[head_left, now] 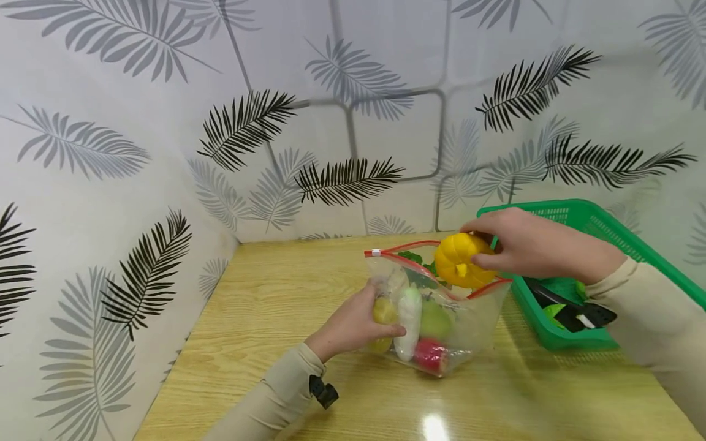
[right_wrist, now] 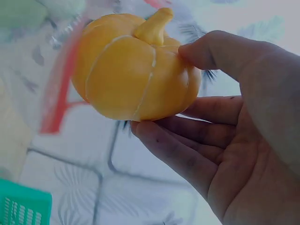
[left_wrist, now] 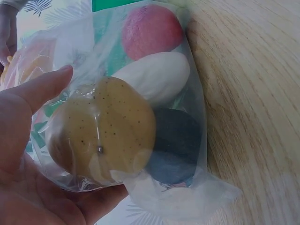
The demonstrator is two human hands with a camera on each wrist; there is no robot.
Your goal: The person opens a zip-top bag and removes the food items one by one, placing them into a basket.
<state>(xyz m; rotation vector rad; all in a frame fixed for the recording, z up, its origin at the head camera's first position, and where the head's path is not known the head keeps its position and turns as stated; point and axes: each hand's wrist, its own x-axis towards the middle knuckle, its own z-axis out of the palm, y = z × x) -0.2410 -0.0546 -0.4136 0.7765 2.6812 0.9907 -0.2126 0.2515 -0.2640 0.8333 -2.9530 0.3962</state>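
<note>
We see the right hand [head_left: 524, 245] with thumb and fingers clamped on a yellow pumpkin [head_left: 460, 260], right of centre in the head view, at the red-edged mouth of a clear bag [head_left: 478, 324]. The left hand [head_left: 353, 321] has thumb and fingers clasped round the bag's left side, over a speckled yellow-brown piece [left_wrist: 108, 126] that we find left of centre in the left wrist view. Inside the bag we also make out a white piece [head_left: 409, 321], a green fruit [head_left: 436, 320] and, lower, a red piece [head_left: 431, 355]. Farther out, at the frame's right, a green basket [head_left: 557, 340] holds dark and green things on a wood-grain table [head_left: 276, 275], before a leaf-patterned wall [head_left: 386, 135].
</note>
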